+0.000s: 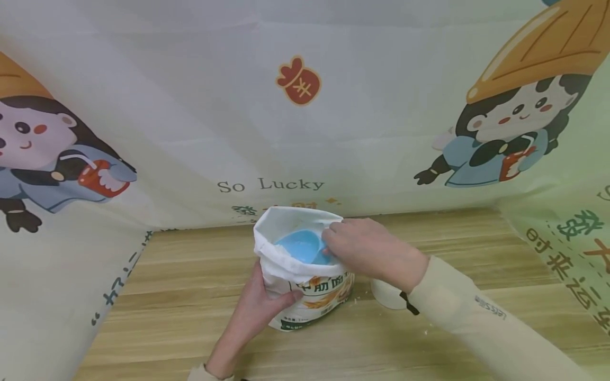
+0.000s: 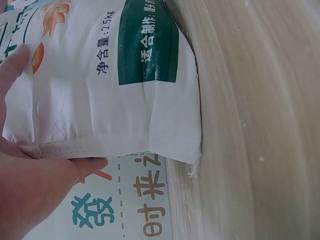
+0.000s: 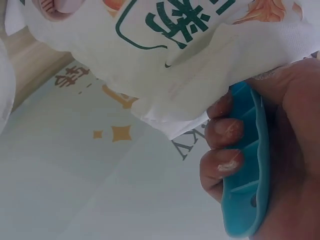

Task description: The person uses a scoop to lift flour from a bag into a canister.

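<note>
A white flour bag (image 1: 314, 312) with printed lettering stands on the wooden table, its top edge folded outward. My left hand (image 1: 262, 301) grips the bag's left side, the thumb across the printed front. In the left wrist view the fingers of that hand (image 2: 45, 185) reach round the bag's edge. My right hand (image 1: 357, 246) is at the bag's mouth and holds a blue scoop (image 1: 301, 244), whose bowl lies inside the opening. The right wrist view shows fingers curled round the scoop's ribbed handle (image 3: 245, 185), with white powder on the fingertips. The bag's wall hides the flour level.
A white container (image 1: 388, 294) stands right of the bag, partly covered by my right forearm. Small white specks (image 1: 425, 332) dot the wooden table (image 1: 176, 296). A printed cloth backdrop (image 1: 200, 106) rises behind the table and along both sides.
</note>
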Demonstrator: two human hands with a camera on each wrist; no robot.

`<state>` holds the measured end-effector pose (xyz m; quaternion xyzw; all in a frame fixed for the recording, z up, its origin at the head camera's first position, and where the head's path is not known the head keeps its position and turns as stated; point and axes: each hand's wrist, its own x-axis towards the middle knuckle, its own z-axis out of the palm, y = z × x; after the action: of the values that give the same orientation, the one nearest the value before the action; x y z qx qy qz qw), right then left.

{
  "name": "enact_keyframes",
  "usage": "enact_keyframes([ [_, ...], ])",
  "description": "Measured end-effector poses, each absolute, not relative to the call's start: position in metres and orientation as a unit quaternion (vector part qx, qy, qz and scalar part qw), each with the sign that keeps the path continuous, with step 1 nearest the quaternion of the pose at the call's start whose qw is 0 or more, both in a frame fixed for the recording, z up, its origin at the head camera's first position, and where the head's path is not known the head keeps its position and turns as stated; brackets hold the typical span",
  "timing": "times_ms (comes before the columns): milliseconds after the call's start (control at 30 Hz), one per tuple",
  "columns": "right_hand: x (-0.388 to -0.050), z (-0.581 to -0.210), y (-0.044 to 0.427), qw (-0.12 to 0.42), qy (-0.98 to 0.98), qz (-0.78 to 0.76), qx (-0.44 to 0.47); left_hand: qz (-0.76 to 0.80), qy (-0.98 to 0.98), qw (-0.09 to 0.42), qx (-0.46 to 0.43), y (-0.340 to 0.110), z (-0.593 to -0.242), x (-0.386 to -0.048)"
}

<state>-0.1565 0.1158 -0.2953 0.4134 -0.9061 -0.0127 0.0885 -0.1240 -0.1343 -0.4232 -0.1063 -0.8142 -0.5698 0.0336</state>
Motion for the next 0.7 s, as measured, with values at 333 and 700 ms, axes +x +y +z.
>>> enact_keyframes([
  [333,-0.158,-0.3,0.121,0.08,-0.909,0.033,0.408,-0.571,-0.814,0.031,-0.1,-0.134,-0.422,-0.124],
  [700,-0.157,-0.307,0.125,0.083,-0.913,0.06,0.395,-0.572,-0.813,0.033,-0.101,-0.135,-0.422,-0.123],
])
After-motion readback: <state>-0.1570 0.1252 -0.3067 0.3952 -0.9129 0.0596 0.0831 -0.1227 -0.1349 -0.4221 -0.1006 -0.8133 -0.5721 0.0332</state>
